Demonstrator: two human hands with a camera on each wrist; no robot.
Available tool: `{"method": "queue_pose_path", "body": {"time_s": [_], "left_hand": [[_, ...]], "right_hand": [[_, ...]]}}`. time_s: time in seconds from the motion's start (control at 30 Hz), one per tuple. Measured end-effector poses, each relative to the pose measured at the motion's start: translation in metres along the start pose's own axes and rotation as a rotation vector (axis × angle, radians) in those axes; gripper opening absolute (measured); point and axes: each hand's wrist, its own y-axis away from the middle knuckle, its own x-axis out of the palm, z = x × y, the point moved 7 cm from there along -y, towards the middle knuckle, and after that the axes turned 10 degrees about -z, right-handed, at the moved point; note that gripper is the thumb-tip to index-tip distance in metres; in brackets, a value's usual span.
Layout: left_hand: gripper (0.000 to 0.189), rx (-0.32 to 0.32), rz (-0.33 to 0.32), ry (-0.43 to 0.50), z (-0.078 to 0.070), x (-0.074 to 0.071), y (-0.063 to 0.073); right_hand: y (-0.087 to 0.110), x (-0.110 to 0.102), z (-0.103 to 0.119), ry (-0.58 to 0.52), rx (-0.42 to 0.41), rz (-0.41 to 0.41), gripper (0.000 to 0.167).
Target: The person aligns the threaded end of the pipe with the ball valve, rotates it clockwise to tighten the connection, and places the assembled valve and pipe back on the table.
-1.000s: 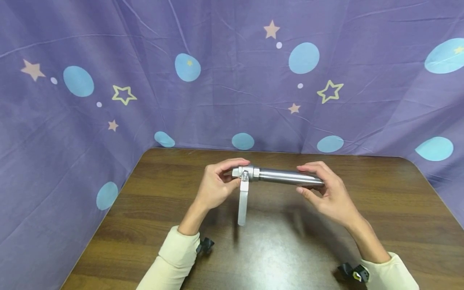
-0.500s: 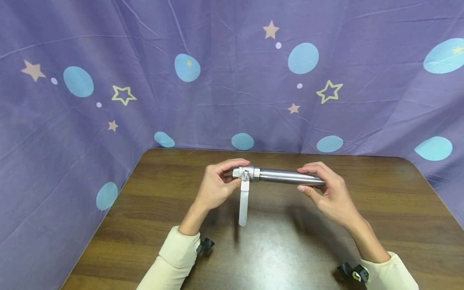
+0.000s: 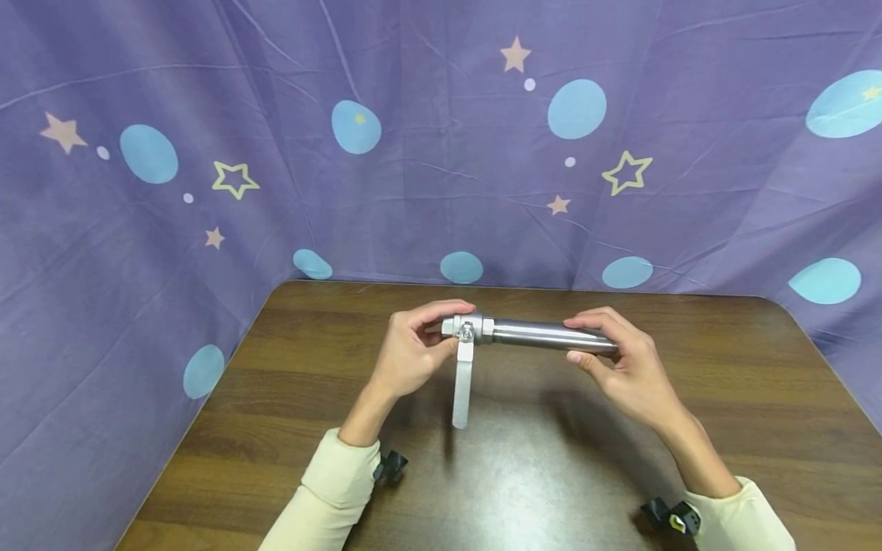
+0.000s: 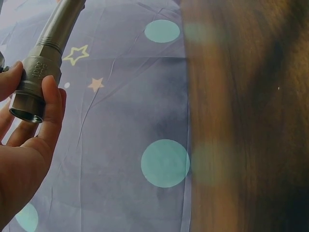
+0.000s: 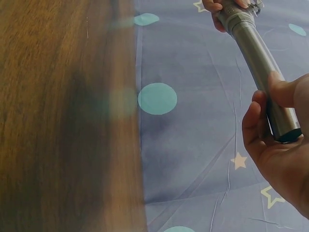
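A metal ball valve (image 3: 472, 328) with a flat lever handle (image 3: 462, 390) is joined to a smooth steel pipe (image 3: 530, 334). My left hand (image 3: 411, 352) grips the valve body between thumb and fingers, the lever pointing down toward me. In the left wrist view the valve's open threaded end (image 4: 28, 112) shows beside the fingers, and threads show where the pipe enters the other end. My right hand (image 3: 630, 367) holds the pipe's far end, thumb in front and fingers behind. Its dark end (image 5: 288, 136) shows in the right wrist view. The joined piece is held above the table, roughly level.
Below lies a brown wooden table (image 3: 310, 367) with rounded back corners and a bright reflection at its front middle. A purple curtain (image 3: 427, 191) with stars and blue ovals hangs behind and to the left of it. Black camera mounts (image 3: 390, 466) sit at both wrists.
My right thumb has shifted very slightly along the pipe. The left hand, valve and lever stay almost exactly where they were.
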Motion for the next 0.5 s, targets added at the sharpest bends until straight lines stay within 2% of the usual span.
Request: {"method": "queue_pose_path", "body": {"time_s": [0.5], "left_hand": [[0.045, -0.007, -0.001, 0.006, -0.0004, -0.0002, -0.0001]], "right_hand": [[0.001, 0.0015, -0.0019, -0.004, 0.026, 0.017, 0.048]]}}
